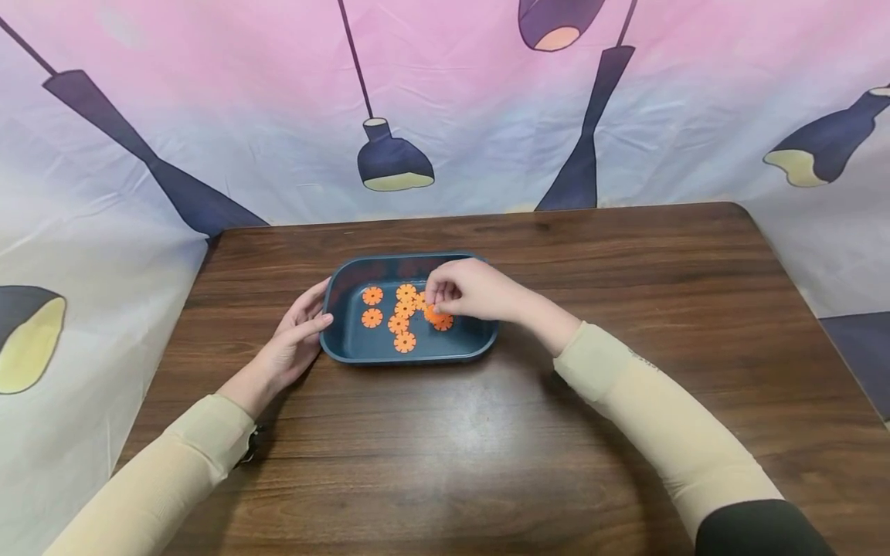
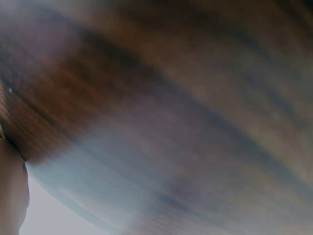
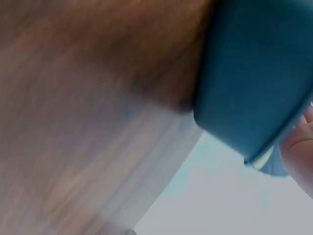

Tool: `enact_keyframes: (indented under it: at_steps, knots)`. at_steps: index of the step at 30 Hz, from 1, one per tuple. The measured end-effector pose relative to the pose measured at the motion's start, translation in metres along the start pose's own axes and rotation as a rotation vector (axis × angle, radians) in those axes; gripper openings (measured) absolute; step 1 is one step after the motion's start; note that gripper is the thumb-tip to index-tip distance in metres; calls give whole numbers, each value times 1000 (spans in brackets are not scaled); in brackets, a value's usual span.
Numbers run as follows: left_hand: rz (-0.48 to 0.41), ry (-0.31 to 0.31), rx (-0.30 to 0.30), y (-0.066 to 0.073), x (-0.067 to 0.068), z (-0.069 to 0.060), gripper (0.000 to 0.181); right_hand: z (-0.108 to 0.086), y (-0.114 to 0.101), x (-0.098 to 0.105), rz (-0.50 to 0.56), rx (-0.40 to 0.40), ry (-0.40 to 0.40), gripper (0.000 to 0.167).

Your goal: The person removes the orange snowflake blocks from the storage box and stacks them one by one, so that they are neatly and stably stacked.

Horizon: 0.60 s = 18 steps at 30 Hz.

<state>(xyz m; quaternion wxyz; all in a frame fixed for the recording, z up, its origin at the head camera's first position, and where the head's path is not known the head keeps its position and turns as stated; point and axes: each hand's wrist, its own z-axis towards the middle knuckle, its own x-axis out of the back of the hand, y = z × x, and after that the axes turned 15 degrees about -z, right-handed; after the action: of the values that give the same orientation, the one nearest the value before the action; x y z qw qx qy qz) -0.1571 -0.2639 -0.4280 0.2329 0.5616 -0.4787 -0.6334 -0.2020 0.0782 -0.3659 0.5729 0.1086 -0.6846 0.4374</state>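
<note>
the right hand [image 1: 473,289] pinches an orange disc [image 1: 434,315], fingers nearly together; other discs [image 1: 404,309] lie left of them in a blue tray [image 1: 403,360], its end held between thumb and fingers of the left hand [image 1: 295,337].

The head view is bright and evenly lit, with a white, diffuse glare on the desk [image 1: 480,494] towards the middle of its near edge, suggesting light from above. Soft shadows lie on the wood beside both sleeves [image 1: 153,471]. The orange discs [image 1: 405,342] look slightly soft. The left wrist view is dim, hazy and heavily blurred, its pale background washed out. In the right wrist view the wood grain smears, the tray [image 3: 249,73] is mildly soft, and the background beyond the desk's edge is nearly blown out.
</note>
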Motion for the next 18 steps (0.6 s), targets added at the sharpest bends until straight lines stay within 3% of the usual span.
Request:
enact_keyframes:
  at_steps: [5, 18]
  knots:
    - [6, -3, 3, 0, 0, 0, 58, -14, 7, 15, 55, -49, 58, 4]
    - [18, 5, 12, 0, 0, 0, 59, -57, 36, 40, 163, -201, 89, 6]
